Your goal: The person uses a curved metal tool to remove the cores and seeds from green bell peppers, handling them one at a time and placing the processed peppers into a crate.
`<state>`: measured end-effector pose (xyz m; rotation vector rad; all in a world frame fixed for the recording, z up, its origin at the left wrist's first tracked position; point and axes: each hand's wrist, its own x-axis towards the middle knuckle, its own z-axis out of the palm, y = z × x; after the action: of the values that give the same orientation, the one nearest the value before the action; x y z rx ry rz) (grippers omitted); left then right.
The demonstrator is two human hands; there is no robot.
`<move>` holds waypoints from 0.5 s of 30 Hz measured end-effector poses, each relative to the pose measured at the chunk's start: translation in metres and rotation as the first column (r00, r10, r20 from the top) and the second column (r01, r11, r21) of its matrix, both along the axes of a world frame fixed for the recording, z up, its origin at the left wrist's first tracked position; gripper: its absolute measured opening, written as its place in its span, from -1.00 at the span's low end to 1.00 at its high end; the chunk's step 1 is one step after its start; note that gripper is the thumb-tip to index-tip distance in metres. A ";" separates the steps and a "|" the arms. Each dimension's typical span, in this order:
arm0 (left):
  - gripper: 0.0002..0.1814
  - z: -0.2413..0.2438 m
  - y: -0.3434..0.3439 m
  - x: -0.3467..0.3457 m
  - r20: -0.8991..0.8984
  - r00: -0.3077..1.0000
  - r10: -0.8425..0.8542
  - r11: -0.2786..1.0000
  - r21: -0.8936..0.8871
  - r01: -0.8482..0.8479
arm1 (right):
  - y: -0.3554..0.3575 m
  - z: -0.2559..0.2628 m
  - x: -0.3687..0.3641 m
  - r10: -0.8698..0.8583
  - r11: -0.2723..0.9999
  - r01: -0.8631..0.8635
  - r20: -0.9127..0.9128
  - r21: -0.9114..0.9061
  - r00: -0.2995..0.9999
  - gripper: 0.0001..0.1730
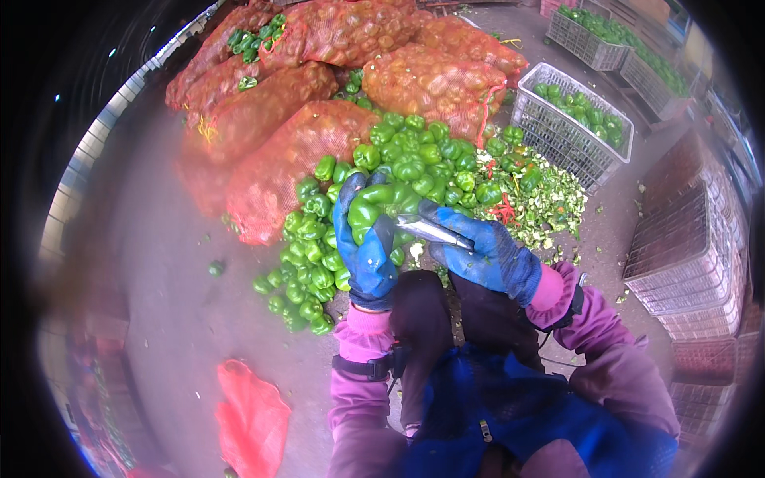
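Note:
In a blue coated glove, my left hand [370,251] grips a green bell pepper [373,206] from its left side and below. My gloved right hand [484,251] is closed around a metal cutting tool [433,230], likely a knife, whose front end meets the pepper's right side near my left thumb. Beyond and to the left of both hands lies a large pile of whole green bell peppers [409,167] on the floor. Chopped green and pale pepper trimmings [547,206] are heaped to the right of it, with red scraps among them.
Full red mesh sacks [299,149] are stacked beyond the pile. A grey plastic crate [568,134] at the right holds green peppers, and more filled crates [588,42] stand farther back. Stacked crates [681,257] rise at the far right. An empty-looking red mesh bag [251,418] lies lower left.

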<state>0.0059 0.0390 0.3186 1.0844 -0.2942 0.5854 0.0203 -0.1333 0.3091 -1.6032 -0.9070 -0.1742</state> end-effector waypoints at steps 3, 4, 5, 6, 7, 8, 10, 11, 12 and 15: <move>-0.38 -0.006 0.004 0.002 -0.088 0.987 0.133 0.988 0.091 -0.126 | -0.001 0.003 0.006 -0.120 0.982 0.151 0.251 -0.110 0.961 -0.42; -0.40 -0.012 0.004 0.003 -0.144 0.972 0.184 0.978 0.129 -0.166 | -0.007 0.007 0.010 -0.135 0.920 0.236 0.311 -0.312 0.941 -0.43; -0.39 -0.012 0.011 0.002 -0.223 0.974 0.049 0.988 0.153 -0.015 | -0.013 0.017 0.014 -0.134 0.810 0.318 0.371 -0.493 0.919 -0.43; -0.38 -0.013 0.024 0.007 -0.301 0.949 -0.093 0.977 0.158 0.145 | -0.019 0.027 0.016 -0.101 0.681 0.354 0.396 -0.641 0.913 -0.48; -0.37 -0.016 0.034 0.011 -0.377 0.897 -0.229 0.943 0.144 0.301 | -0.028 0.032 0.021 -0.037 0.661 0.357 0.446 -0.661 0.894 -0.49; -0.44 -0.019 0.045 0.018 -0.391 0.861 -0.326 0.894 0.168 0.415 | -0.033 0.039 0.027 0.036 0.656 0.347 0.487 -0.670 0.873 -0.50; -0.51 -0.022 0.054 0.025 -0.349 0.898 -0.267 0.817 0.412 0.403 | -0.039 0.043 0.041 0.171 0.660 0.342 0.578 -0.668 0.798 -0.52; -0.52 -0.021 0.056 0.025 -0.282 0.926 -0.251 0.770 0.522 0.367 | -0.040 0.047 0.046 0.222 0.605 0.349 0.573 -0.716 0.789 -0.47; -0.53 -0.018 0.056 0.025 -0.207 0.949 -0.236 0.718 0.621 0.314 | -0.042 0.055 0.050 0.273 0.546 0.357 0.563 -0.758 0.780 -0.42; -0.55 -0.013 0.042 0.023 -0.334 0.905 -0.265 0.866 0.330 0.375 | -0.041 0.065 0.049 0.274 0.479 0.379 0.545 -0.792 0.792 -0.43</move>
<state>0.0291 0.0813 0.3055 1.4467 -0.3448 0.0624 0.0698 -0.1747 0.3744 -2.6633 -1.6362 -0.3210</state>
